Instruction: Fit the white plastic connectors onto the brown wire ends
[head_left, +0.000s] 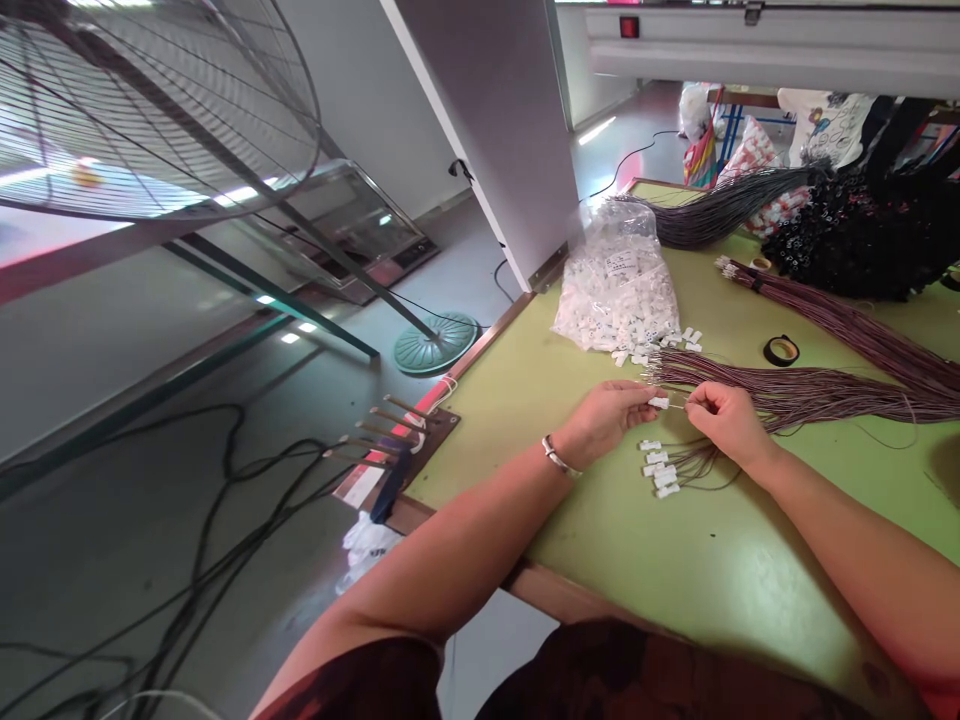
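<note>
Between the fingertips of my left hand (616,412) is a small white plastic connector (659,402). My right hand (718,412) pinches a thin wire (679,406) whose end meets the connector; how deep it sits inside I cannot tell. Just below the hands lie several white connectors (660,472) with brown wires attached, grouped on the green table (600,530). Behind my right hand stretches a bundle of loose brown wires (810,392), its metal-tipped ends near my left fingers. A few loose white connectors (691,340) lie beyond.
A clear plastic bag of white connectors (619,285) stands at the back. Right of it are a roll of black tape (781,350), a tied brown wire bundle (832,310) and black wires (720,205). A pegged rack (420,445) sits at the left edge; a fan (165,110) stands beyond.
</note>
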